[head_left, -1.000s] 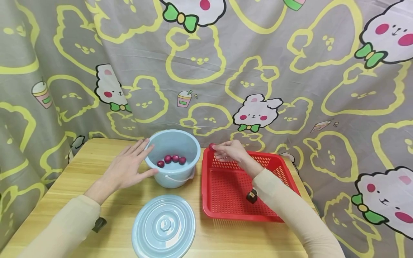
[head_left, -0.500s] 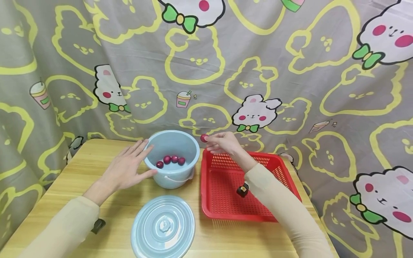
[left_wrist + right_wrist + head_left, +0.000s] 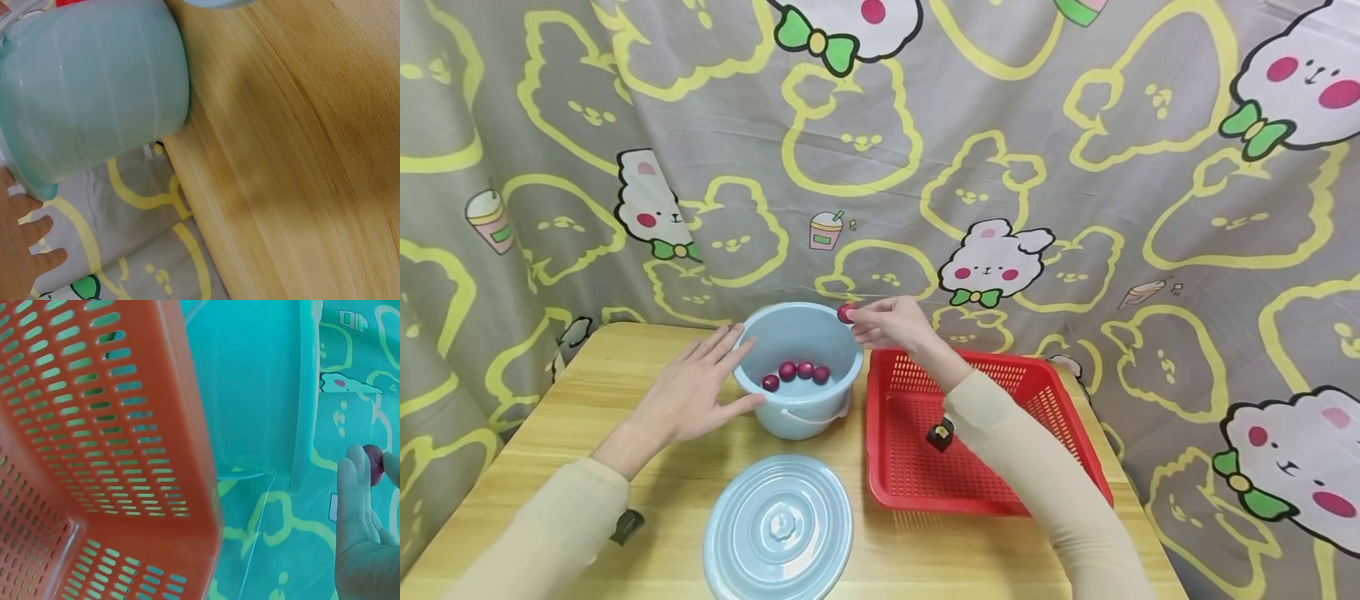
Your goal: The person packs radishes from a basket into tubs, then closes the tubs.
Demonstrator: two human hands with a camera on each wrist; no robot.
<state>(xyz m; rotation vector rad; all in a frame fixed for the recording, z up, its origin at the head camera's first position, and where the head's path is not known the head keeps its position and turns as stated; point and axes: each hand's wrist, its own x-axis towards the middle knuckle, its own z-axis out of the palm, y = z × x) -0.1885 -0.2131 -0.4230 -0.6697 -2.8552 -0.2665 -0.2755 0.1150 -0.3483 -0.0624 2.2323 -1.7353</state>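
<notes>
Between thumb and fingertips, my right hand pinches a small dark red plum over the right rim of a light blue bucket. The right wrist view shows this plum held out past the bucket's mouth. Several more plums lie on the bucket's bottom. My left hand is at the bucket's left rim, its fingers straight and spread. In the left wrist view its fingertips reach the rim beside the bucket wall.
A red perforated basket stands right of the bucket, under my right forearm. The bucket's blue lid lies in front on the wooden table. A patterned curtain hangs close behind the table.
My right hand has carried the plum leftward and slightly up, from the basket's back left corner to the bucket's rim. My left hand has stayed in place.
</notes>
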